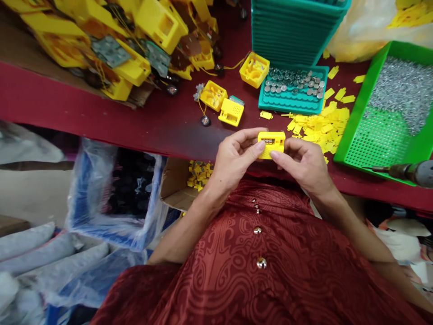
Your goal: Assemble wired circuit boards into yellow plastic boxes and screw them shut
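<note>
Between my two hands is a small yellow plastic case (pixel 275 152), held over the table's front edge. A slot near its top shows metallic parts inside, and small speaker holes dot the lower face. My left hand (pixel 238 152) grips its left side, thumb on the front. My right hand (pixel 302 163) closes on the lower right corner, thumb also on the front. Beyond them lie a closed-looking yellow case (pixel 231 112), an open one (pixel 214 95) with a wired round part (pixel 205 120), and another open case (pixel 254 70).
A teal tray (pixel 291 108) holds button cells, with stacked teal trays (pixel 294 34) behind. Loose yellow covers (pixel 326 124) lie beside a green basket (pixel 350 135) of screws. A power screwdriver (pixel 411 173) points in from the right. Wired yellow cases (pixel 135 45) heap at far left.
</note>
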Motion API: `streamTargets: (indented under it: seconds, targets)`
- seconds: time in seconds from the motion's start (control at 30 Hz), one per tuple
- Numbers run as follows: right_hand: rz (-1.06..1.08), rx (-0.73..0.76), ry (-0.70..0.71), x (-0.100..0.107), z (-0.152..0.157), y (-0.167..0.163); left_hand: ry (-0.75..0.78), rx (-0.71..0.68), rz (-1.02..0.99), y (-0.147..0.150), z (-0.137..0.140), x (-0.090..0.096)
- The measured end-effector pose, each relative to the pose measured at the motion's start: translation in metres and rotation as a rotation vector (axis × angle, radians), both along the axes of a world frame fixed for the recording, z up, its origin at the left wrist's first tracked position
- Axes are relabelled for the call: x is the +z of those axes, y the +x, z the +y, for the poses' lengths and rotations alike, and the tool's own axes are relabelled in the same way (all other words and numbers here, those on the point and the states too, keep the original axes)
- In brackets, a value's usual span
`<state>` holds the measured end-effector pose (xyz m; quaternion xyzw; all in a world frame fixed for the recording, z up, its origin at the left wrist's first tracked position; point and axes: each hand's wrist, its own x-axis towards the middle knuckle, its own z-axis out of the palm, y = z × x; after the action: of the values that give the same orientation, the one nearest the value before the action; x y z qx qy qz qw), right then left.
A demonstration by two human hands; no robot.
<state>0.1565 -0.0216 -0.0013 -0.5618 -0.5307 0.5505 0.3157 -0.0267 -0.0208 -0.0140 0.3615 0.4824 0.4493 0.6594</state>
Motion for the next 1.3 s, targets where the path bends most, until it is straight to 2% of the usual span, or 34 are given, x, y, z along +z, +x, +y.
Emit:
streamTargets:
  seconds: [0.13, 0.27, 0.47, 0.67, 0.83, 0.97, 1.07, 1.3]
  targets:
    - [0.056, -0.016, -0.004, -0.001, -0.001, 0.0, -0.005, 0.0, 0.035, 0.0, 0.0, -0.001]
    - [0.105, -0.104, 0.078, -0.001, 0.0, 0.0, -0.034, 0.005, 0.023, 0.0, 0.0, -0.003]
    - [0.082, -0.04, 0.071, 0.002, 0.005, 0.006, -0.073, 0.003, -0.089, 0.003, -0.002, 0.0]
    - [0.077, -0.043, 0.099, 0.0, 0.005, 0.01, -0.155, -0.023, -0.082, 0.007, 0.0, 0.008]
    - [0.046, -0.049, 0.107, -0.002, 0.006, 0.013, -0.16, -0.017, -0.082, 0.007, 0.002, 0.008]
    - [-0.092, -0.027, 0.236, -0.003, 0.005, 0.013, -0.132, -0.037, -0.029, 0.008, 0.001, 0.007]
    - [-0.173, -0.072, 0.357, -0.007, 0.002, 0.01, -0.094, -0.048, 0.008, 0.009, 0.0, 0.006]
    - [-0.13, -0.116, 0.37, -0.007, -0.006, 0.01, -0.107, -0.035, 0.01, 0.008, 0.0, 0.006]
